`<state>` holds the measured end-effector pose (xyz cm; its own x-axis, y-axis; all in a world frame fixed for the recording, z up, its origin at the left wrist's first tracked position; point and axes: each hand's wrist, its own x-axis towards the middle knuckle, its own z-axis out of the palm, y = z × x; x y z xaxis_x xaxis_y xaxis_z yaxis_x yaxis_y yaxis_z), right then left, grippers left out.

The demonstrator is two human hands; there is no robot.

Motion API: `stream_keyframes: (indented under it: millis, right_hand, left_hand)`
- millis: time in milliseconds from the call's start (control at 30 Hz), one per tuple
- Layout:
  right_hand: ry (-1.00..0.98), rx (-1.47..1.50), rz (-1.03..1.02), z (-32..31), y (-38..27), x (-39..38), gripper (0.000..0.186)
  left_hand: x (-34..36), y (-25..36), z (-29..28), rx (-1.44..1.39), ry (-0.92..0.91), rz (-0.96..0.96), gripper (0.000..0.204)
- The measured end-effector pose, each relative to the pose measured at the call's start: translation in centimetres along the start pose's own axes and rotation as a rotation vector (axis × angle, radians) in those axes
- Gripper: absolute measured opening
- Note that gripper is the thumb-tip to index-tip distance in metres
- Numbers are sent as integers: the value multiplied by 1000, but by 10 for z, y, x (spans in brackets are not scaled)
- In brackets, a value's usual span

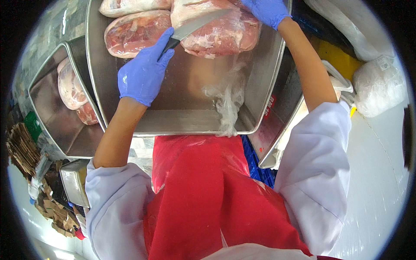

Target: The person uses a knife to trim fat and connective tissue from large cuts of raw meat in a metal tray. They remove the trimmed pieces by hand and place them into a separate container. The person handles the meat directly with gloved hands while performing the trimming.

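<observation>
1. We read the meat cut (221,30) under the knife (195,25) as heavy, soft and floppy; its wet, fatty surface looks slick, and even more so against gloves.
2. It lies at the far end of the big steel tray (182,110), touching a 2nd cut (136,32) on its left. A 3rd piece (130,6) sits further back.
3. Best hold, in our judgement: a flat palm or a full wrap over the thick top, never a fingertip pinch, because the flesh will sag and slide.
4. The left hand (145,71), in a blue glove, is closed around the dark knife handle. The blade points up and right and lies across the top of the cut.
5. The right hand (268,11), also in a blue glove, rests on the far right end of the same cut, near the frame edge. Its fingers are cropped, so we cannot tell whether it grips or only presses.
6. Loose clear plastic film (227,102) trails from the cut over the tray's near rim; it looks thin, clingy and easy to snag.
7. A smaller steel tray (52,117) on the left holds 2 more pieces of meat (71,89).
8. A red apron (203,190) is below.
</observation>
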<state>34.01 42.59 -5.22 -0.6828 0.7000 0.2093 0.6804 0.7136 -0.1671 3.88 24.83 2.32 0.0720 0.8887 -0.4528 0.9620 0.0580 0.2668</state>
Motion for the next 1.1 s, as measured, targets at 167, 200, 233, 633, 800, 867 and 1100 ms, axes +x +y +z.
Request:
stream_keyframes:
  millis: [167, 200, 233, 633, 800, 867, 1100]
  right_hand:
    - [-11, 51, -71, 27, 32, -6, 20]
    - [-29, 82, -25, 31, 31, -5, 18]
    - [-45, 105, 14, 29, 32, 0, 17]
    - [274, 454, 587, 73, 28, -2, 23]
    - [557, 471, 552, 88, 30, 6, 25]
    - [472, 516, 597, 79, 23, 9, 25]
    - [425, 388, 657, 81, 35, 10, 30]
  left_hand:
    - [14, 7, -26, 134, 83, 74, 45]
    - [17, 6, -29, 132, 117, 105, 45]
    - [21, 7, -32, 155, 101, 109, 44]
    - [51, 64, -56, 382, -9, 145, 43]
    - [43, 30, 5, 263, 212, 74, 43]
    - [40, 23, 16, 143, 193, 14, 44]
    - [44, 14, 71, 53, 292, -24, 51]
